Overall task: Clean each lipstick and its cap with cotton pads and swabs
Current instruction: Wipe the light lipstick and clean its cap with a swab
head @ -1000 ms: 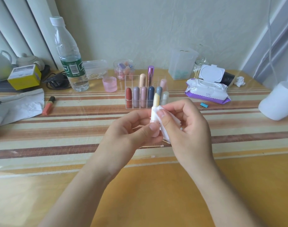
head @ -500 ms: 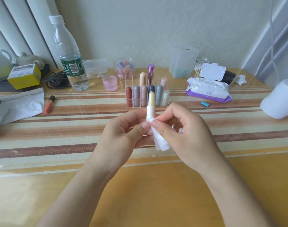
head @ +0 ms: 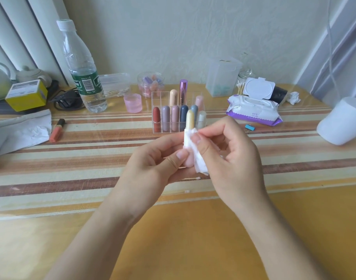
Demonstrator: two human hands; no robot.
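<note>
**Pale yellow lipstick (head: 190, 120) upright between my two hands, pad around its collar**

At the far left a yellow cardboard box (head: 26, 94) sits near the wall, with a crumpled white sheet of paper (head: 29, 132) in front of it. Just beside the paper lies an orange lip tube with a black cap (head: 56, 131), flat on the striped cloth of the table (head: 92, 158). Behind it stands a clear plastic water bottle with a green label (head: 82, 67), and to its right a small pink translucent jar (head: 133, 103).

A clear acrylic organiser (head: 155, 96) holds capped lipsticks upright in its compartments: red, mauve, pink, navy and others.

In front of the organiser, my left hand (head: 152, 170) grips the lipstick's pinkish base, thumb on the near side and fingers curled behind. The bare yellow stick rises above my fingers, nearly upright. My right hand (head: 233, 158) pinches a folded white cotton pad (head: 199, 164) against the white collar below the stick, and the pad's loose end hangs down between my palms. My hands are together, touching at the lipstick. A cotton swab (head: 195, 178) lies on the cloth beneath them.

Further right lies a purple-and-white pack of wet wipes with its lid flipped open (head: 254, 112), with a small blue binder clip (head: 249, 128) in front of it. A white cylindrical object (head: 343, 122) stands at the right edge.
</note>
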